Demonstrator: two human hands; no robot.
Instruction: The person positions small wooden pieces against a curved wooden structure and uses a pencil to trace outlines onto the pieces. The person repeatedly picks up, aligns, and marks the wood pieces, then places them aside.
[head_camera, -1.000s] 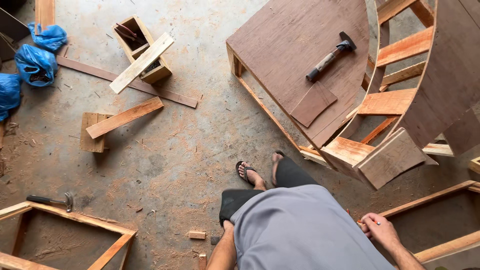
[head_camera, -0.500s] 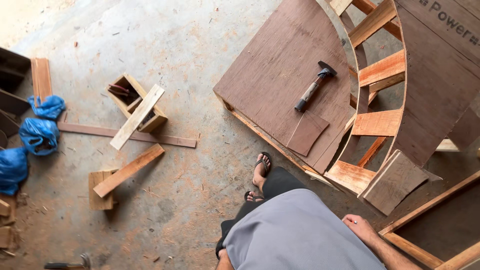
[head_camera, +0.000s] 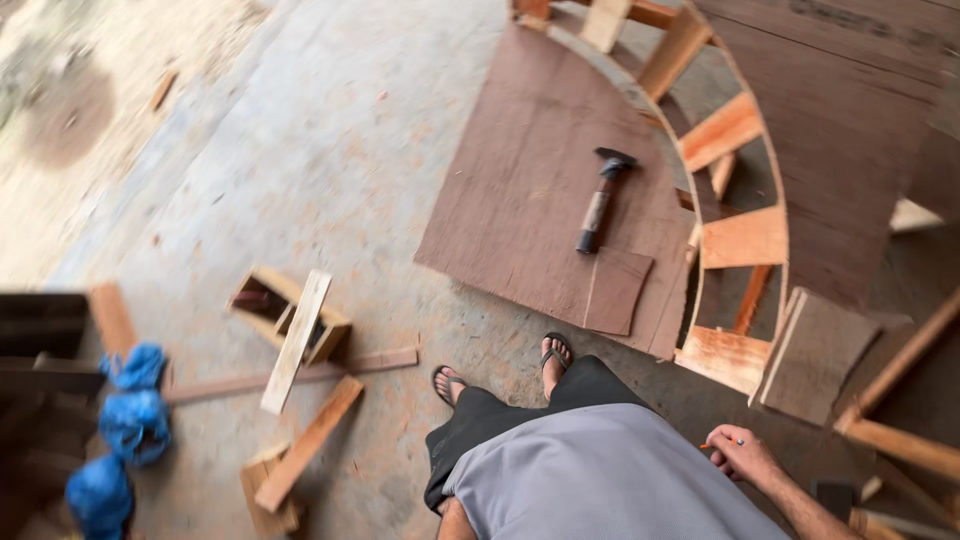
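Holding a thin orange pencil (head_camera: 722, 441), the right hand (head_camera: 745, 458) hangs low at the person's side, fingers curled loosely around the shaft. The pencil's long axis runs nearly level across the view, with one end poking out to the left of the knuckles and the other hidden in the fist; which end is the tip cannot be told. The forearm runs down and to the right out of the frame, with the wrist straight and the back of the hand turned up toward the camera. The left hand is out of view.

Ahead of the sandalled feet (head_camera: 556, 353), a wooden-handled claw hammer (head_camera: 600, 198) lies on a large brown plywood sheet (head_camera: 520, 190), its dark head pointing away from the person and its handle toward them, slightly tilted. A small brown plywood offcut (head_camera: 618, 291) rests on the sheet just below the handle. To the right stands a curved frame of orange wooden ribs (head_camera: 745, 235), faced with brown plywood. A square plywood piece (head_camera: 815, 355) leans against its lower end. On the concrete floor to the left are a small open wooden box (head_camera: 270, 297), a pale timber strip (head_camera: 296, 340) laid across it, and crumpled blue plastic bags (head_camera: 130, 410).
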